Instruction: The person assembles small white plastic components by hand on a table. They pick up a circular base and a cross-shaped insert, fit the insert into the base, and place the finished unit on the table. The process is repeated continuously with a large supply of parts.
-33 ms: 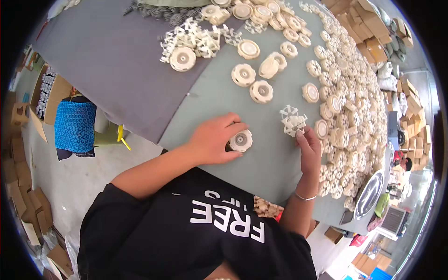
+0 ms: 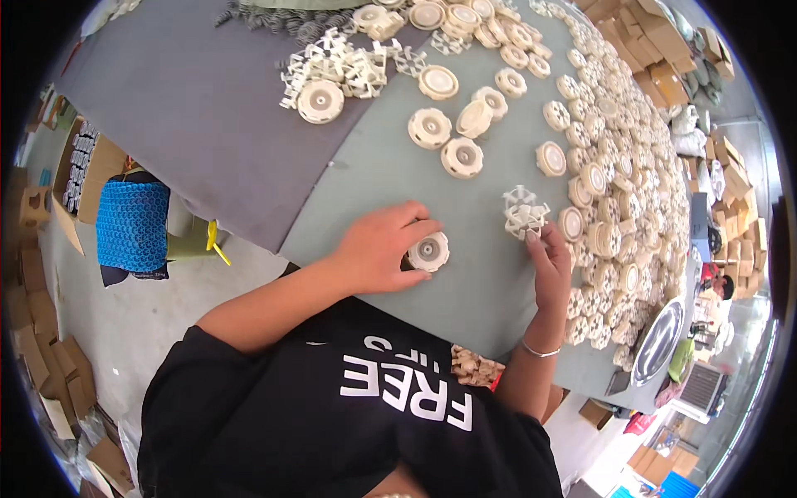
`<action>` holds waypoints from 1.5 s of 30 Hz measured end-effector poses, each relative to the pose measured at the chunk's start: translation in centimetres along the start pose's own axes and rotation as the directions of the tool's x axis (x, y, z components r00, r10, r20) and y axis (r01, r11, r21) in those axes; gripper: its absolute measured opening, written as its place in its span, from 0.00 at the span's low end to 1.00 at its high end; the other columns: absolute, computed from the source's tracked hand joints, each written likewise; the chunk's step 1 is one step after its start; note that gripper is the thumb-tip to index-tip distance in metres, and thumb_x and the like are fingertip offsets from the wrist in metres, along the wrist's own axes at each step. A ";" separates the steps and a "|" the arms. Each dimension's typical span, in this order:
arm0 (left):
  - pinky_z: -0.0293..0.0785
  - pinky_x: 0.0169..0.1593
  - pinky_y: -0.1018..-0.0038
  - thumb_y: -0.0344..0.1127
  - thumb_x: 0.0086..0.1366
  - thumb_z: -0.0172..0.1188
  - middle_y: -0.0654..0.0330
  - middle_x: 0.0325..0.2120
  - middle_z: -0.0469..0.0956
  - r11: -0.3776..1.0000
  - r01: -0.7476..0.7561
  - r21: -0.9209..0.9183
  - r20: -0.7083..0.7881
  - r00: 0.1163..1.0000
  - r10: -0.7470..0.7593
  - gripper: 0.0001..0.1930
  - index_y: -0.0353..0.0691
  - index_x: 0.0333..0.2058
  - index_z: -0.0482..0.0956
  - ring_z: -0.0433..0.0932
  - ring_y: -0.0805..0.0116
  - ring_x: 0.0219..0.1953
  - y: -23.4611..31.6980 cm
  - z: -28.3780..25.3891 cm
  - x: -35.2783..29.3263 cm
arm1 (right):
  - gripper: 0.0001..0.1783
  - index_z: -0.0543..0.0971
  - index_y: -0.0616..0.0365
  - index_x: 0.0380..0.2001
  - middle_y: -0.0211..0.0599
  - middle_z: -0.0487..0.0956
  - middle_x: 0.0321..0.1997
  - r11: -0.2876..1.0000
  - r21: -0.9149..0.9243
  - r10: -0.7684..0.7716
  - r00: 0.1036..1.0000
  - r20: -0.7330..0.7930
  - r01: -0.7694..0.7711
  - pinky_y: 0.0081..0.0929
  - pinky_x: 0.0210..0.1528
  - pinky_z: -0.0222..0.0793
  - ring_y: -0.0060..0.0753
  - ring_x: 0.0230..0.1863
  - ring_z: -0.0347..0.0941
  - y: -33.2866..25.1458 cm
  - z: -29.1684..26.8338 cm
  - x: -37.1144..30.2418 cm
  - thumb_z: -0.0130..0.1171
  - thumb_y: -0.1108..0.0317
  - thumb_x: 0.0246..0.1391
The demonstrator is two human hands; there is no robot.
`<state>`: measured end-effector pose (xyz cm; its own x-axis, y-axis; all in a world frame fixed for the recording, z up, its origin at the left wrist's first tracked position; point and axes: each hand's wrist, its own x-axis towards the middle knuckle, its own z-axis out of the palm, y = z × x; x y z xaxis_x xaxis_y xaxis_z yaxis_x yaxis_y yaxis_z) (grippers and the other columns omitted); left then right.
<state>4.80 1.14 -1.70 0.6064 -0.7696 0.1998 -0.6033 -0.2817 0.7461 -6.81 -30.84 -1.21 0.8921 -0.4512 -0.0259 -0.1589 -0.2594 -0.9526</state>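
Cardboard boxes [image 2: 639, 41] stand around the grey-green tabletop [image 2: 490, 286] in the head view. Left hand [image 2: 374, 249]: its grip spans a cream wheel-shaped part [image 2: 428, 251] resting there. Right hand [image 2: 553, 270]: pinching white openwork pieces [image 2: 525, 214]. Hardly anything has shifted since the earlier picture; part and pieces remain apart.

The wheel [image 2: 428, 251] at the left hand [image 2: 388, 247] is cream with a greyish centre, and the clips [image 2: 524, 214] in the right hand [image 2: 548, 253] are white. Cream also colours the heaped wheels [image 2: 610, 241], some showing dark notches around the rim. The counter [image 2: 481, 303] is pale grey-green, the cloth [image 2: 207, 116] purplish grey. A bright blue cushion [image 2: 133, 226] has a darker, net-like pattern. White lettering marks the black shirt [image 2: 274, 415]; the bracelet [image 2: 540, 353] and oval tray [image 2: 657, 342] are silver, the strap [image 2: 214, 239] yellow.
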 end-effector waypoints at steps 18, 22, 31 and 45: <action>0.77 0.60 0.60 0.40 0.50 0.80 0.55 0.60 0.74 0.986 0.065 -0.155 0.132 0.990 -0.044 0.39 0.46 0.63 0.78 0.77 0.52 0.60 1.3 -0.3 -1.0 | 0.23 0.83 0.59 0.53 0.34 0.79 0.42 0.860 -0.510 0.062 0.991 0.118 0.007 0.25 0.32 0.68 0.24 0.31 0.70 -4.6 2.6 -6.3 0.75 0.65 0.55; 0.76 0.58 0.63 0.43 0.54 0.80 0.56 0.59 0.73 0.981 0.058 -0.185 0.090 0.995 -0.042 0.38 0.44 0.64 0.77 0.77 0.55 0.57 1.2 -0.5 -1.6 | 0.33 0.81 0.58 0.58 0.35 0.80 0.47 0.869 -0.451 -0.109 0.968 0.226 0.203 0.27 0.35 0.72 0.26 0.32 0.72 -5.9 3.5 -5.6 0.78 0.68 0.46; 0.73 0.42 0.68 0.49 0.69 0.70 0.59 0.41 0.78 0.922 0.252 -0.293 0.031 0.967 -0.254 0.26 0.40 0.58 0.81 0.76 0.64 0.39 1.7 -1.0 -2.4 | 0.36 0.81 0.57 0.59 0.40 0.82 0.55 0.887 -0.338 -0.191 0.916 0.353 0.315 0.31 0.48 0.80 0.37 0.45 0.81 -7.2 5.3 -5.0 0.72 0.78 0.41; 0.76 0.42 0.61 0.48 0.66 0.70 0.60 0.34 0.79 0.945 0.315 -0.093 0.123 0.945 -0.303 0.24 0.46 0.57 0.82 0.80 0.56 0.38 2.5 -0.5 -1.6 | 0.47 0.69 0.54 0.73 0.44 0.65 0.80 0.539 -0.605 -0.228 0.794 0.564 0.585 0.58 0.78 0.53 0.52 0.80 0.59 -5.6 9.3 -8.1 0.74 0.57 0.50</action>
<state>2.56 1.98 0.19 0.6923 -0.7123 -0.1152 -0.3310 -0.4554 0.8265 -9.19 -17.78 1.50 0.9828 0.1829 0.0259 0.1805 -0.9210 -0.3453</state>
